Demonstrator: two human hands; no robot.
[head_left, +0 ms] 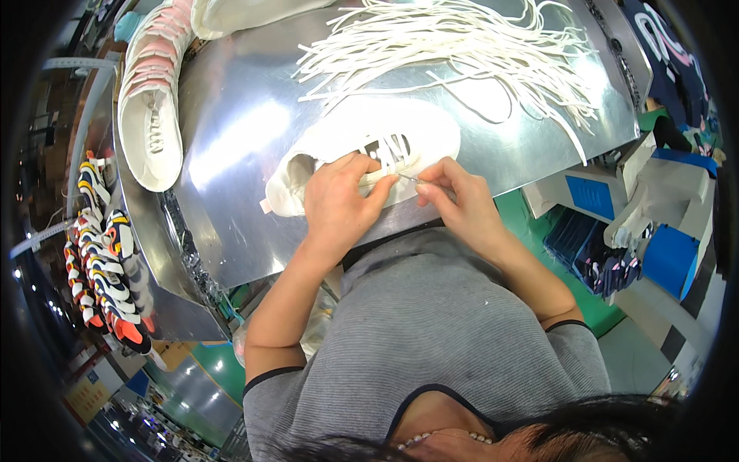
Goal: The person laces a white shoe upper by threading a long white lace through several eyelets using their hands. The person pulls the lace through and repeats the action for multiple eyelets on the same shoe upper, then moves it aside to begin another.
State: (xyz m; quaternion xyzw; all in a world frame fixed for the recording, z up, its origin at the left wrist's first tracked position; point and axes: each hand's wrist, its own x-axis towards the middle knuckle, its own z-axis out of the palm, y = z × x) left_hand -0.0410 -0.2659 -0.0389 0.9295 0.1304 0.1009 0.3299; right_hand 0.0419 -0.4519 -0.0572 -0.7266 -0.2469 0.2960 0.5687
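A white shoe [433, 132] lies on its side on the metal table in front of me, toe to the right and opening to the left. White lace [394, 150] crosses part of its eyelet area. My left hand [342, 202] is closed on the upper, its thumb and fingers at the edge of the lacing. My right hand [464, 206] pinches a thin metal tool [408, 178], with its tip at the eyelets beside my left thumb. The tip's exact shape is too small to tell.
Loose white laces [454, 58] are piled at the far side of the metal table [223, 231]. Nested white shoes [154, 146] line the left edge. Further left stand several multicoloured shoes [108, 266]. A grey and blue machine [647, 208] is at the right.
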